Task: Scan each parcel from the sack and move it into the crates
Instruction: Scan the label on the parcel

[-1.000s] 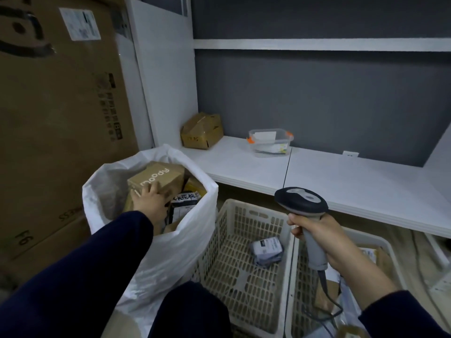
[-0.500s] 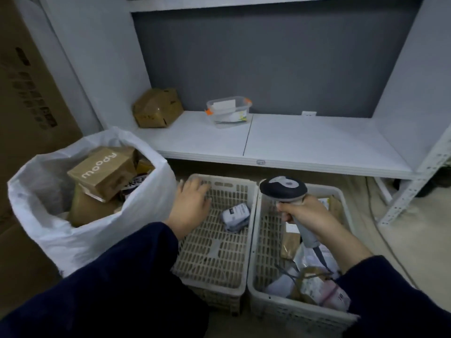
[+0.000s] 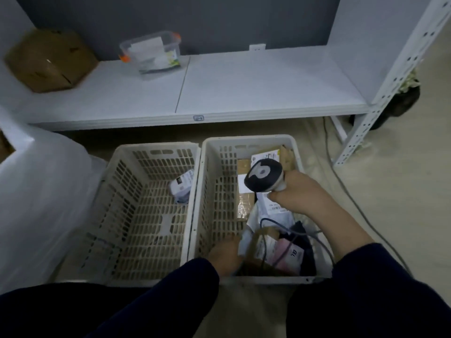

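On the floor before a low shelf (image 3: 244, 89), two slotted crates stand side by side, touching. The left crate (image 3: 156, 146) holds one small labelled parcel (image 3: 181, 186). The right crate (image 3: 249, 140) holds a loose heap of parcels (image 3: 285, 257), and the white sack (image 3: 41, 196) bulges in at the left edge, its contents out of view. The right hand (image 3: 300, 196) hangs above the right crate with its fingers clenched round the handle of the scanner (image 3: 263, 175), whose head tilts toward the crate's far end. The left hand (image 3: 223, 256) reaches down into the near left corner of the same crate, against a pale parcel. Blur hides its fingers, so whether they grasp the parcel or only touch it cannot be told. The scanner's cable (image 3: 280, 223) loops across the heap, close to the left hand. Likely hazards, judged from this layout:
- The cable may snag a parcel as it is lifted and drag others out of place.
- A label lying face down or creased would defeat the scan.
- Scanned and unscanned parcels could be confused in the crowded right crate.

A cardboard box (image 3: 48, 59) and a clear lidded container (image 3: 151, 52) rest on the shelf, well apart from the work.
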